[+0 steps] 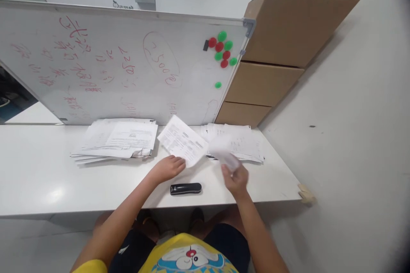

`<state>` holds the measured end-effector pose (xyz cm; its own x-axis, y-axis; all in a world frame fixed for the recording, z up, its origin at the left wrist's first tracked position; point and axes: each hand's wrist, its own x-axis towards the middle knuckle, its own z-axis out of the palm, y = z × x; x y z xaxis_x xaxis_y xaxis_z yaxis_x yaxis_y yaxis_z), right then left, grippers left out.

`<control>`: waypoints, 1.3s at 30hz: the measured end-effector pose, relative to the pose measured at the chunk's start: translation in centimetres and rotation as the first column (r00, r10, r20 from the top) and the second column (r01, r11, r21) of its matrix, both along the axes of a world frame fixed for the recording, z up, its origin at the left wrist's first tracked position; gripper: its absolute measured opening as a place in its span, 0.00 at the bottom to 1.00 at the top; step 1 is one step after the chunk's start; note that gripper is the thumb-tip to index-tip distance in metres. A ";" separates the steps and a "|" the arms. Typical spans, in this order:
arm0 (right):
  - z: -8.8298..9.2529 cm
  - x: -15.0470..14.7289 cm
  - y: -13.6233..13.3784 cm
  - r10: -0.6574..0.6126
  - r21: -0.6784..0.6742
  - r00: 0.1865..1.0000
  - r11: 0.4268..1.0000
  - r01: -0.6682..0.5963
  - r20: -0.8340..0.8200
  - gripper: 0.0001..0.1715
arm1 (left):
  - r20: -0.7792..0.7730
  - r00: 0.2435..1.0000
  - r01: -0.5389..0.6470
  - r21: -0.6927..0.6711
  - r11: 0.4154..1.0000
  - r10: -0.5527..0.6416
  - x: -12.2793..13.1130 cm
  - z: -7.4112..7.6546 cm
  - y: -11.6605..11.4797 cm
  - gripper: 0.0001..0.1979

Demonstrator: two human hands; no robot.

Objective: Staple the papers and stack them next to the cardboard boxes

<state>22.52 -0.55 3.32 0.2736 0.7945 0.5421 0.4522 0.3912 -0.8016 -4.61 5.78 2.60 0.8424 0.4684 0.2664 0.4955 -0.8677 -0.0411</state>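
Note:
My left hand (169,167) rests on the white table (41,175) with its fingers closed on the near corner of a printed sheet of paper (182,140). My right hand (237,179) is raised a little above the table and grips a blurred white sheet (224,153). A black stapler (185,188) lies on the table just in front of both hands. One stack of papers (115,140) sits to the left and another stack (240,141) lies to the right, behind the right hand.
A whiteboard (112,64) with red writing and red and green magnets (223,49) leans at the back of the table. Stacked cardboard boxes (272,59) stand against the wall at the right. The table's right end (297,192) has a taped corner.

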 end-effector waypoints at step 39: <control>-5.7 -1.4 4.8 0.005 -0.505 0.996 0.862 0.043 0.093 0.14 | 0.130 0.620 -0.558 -0.619 0.552 0.773 4.6 -3.3 9.0 0.14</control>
